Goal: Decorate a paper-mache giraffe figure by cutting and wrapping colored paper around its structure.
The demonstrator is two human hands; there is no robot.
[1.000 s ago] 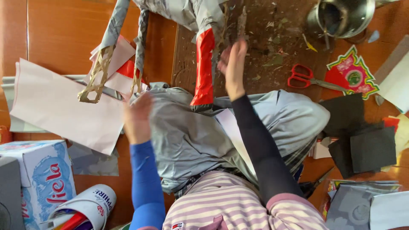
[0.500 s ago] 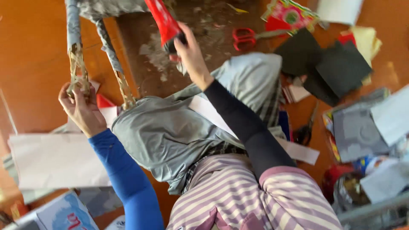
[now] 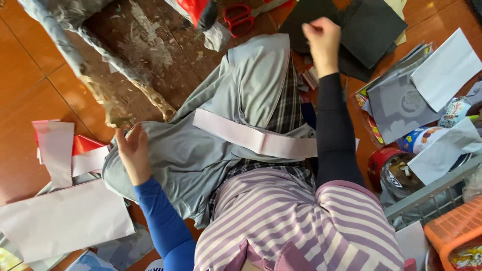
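I sit on the floor with a pink paper strip (image 3: 253, 136) lying across my grey-trousered lap (image 3: 241, 95). My left hand (image 3: 131, 153), in a blue sleeve, rests open on my knee, just below the brown foot (image 3: 114, 114) of a grey paper-covered figure (image 3: 75, 47). The figure's red-and-grey part (image 3: 203, 15) hangs at the top. My right hand (image 3: 321, 42), in a black sleeve, is raised with its fingers curled shut over black paper sheets (image 3: 366, 30). Nothing shows inside it.
Red scissors (image 3: 241, 14) lie at the top. Pale pink sheets (image 3: 60, 218) and red scraps (image 3: 83, 145) lie at the left. White and grey papers (image 3: 442, 68), jars (image 3: 396, 173), a wire rack (image 3: 437, 193) and an orange basket (image 3: 454, 233) crowd the right. A dirty brown mat (image 3: 145, 50) lies under the figure.
My right hand has let go of the figure's red part and moved right over the black sheets. My left hand has dropped from the figure's leg to my knee.
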